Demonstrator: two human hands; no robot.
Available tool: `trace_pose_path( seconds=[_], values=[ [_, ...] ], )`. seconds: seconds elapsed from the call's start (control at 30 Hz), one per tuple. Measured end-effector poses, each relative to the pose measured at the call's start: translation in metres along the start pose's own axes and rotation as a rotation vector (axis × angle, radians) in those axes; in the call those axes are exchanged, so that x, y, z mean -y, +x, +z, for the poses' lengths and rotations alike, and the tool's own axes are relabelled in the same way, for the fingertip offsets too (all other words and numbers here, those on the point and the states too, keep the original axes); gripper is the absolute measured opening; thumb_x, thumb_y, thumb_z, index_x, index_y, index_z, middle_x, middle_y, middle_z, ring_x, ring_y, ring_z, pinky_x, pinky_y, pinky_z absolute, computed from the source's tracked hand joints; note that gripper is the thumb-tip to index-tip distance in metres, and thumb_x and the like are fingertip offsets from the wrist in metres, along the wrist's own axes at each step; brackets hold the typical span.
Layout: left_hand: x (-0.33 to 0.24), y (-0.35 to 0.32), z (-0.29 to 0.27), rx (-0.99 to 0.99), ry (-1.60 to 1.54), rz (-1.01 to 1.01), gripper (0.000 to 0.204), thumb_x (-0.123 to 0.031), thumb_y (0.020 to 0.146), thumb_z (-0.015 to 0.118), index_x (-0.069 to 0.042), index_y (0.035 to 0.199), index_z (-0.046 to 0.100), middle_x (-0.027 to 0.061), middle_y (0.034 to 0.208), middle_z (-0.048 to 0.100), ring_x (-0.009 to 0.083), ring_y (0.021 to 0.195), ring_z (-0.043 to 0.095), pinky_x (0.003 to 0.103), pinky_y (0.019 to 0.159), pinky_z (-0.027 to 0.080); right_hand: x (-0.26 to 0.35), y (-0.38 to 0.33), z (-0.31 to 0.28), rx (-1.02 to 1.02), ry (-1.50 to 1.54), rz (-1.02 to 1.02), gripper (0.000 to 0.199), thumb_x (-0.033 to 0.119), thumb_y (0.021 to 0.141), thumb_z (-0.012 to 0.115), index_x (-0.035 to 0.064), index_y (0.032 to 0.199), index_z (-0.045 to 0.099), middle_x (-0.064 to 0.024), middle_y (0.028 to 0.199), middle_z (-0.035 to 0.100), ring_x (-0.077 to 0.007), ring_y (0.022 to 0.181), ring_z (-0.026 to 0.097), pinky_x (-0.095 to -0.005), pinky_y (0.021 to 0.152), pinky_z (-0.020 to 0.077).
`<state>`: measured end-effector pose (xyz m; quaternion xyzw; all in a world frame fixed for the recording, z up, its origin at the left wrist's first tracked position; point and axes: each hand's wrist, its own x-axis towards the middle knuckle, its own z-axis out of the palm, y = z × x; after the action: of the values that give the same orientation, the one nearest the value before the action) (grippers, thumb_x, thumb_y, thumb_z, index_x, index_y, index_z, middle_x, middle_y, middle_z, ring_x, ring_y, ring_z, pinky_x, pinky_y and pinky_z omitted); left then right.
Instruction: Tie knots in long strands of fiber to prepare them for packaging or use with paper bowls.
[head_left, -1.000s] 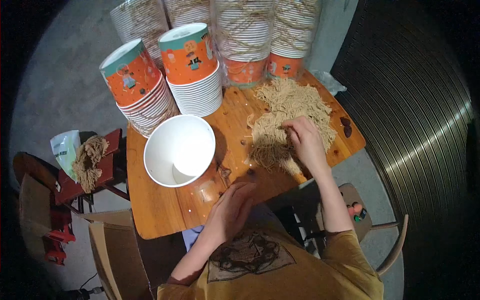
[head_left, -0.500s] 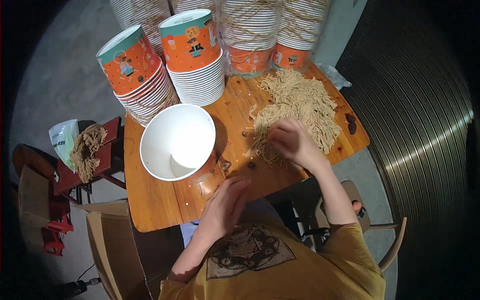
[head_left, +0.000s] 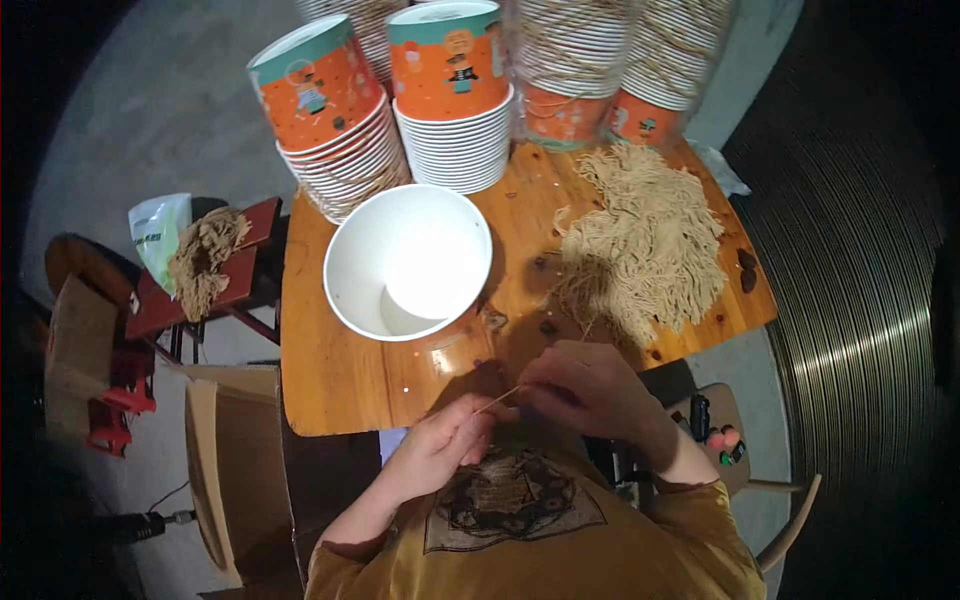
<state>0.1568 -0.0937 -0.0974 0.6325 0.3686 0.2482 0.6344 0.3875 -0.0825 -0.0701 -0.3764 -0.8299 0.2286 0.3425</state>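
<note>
While noodles [head_left: 645, 245] wait, both hands (left hand [head_left: 442, 446], right hand [head_left: 585, 385]) pinch strand [head_left: 497, 400].

left hand [head_left: 440, 447] and right hand [head_left: 580, 385] drawn close before the chest, fingertips pinched together; forearms bent inward

You have a thin tan noodle strand [head_left: 497, 400] pinched between your left hand [head_left: 440, 447] and your right hand [head_left: 580, 385], stretched almost level just off the near edge of the wooden table. The loose heap of dry tan noodles [head_left: 645, 245] it matches lies spread on the right half of the tabletop, beyond your right hand.
</note>
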Motion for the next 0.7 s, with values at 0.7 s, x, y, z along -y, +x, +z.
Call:
trace_pose_path(
  seconds=[0.7],
  values=[
    [-0.067, 0.008, -0.028, -0.193, 1.068, 0.541, 0.02, -0.02, 0.086, 0.063, -0.005, 0.077, 0.053, 0.0086, 0.069, 0.056, 0.027, 0.064, 0.059, 0.037, 0.055, 0.046, 0.005, 0.022, 0.01, -0.049, 0.295, 0.056, 0.009, 0.013, 0.088, 0.062, 0.0049, 0.092, 0.06, -0.0081, 0.08, 0.061, -0.0199, 0.069, 0.061, -0.0292, 0.06, 0.0478]
  ],
)
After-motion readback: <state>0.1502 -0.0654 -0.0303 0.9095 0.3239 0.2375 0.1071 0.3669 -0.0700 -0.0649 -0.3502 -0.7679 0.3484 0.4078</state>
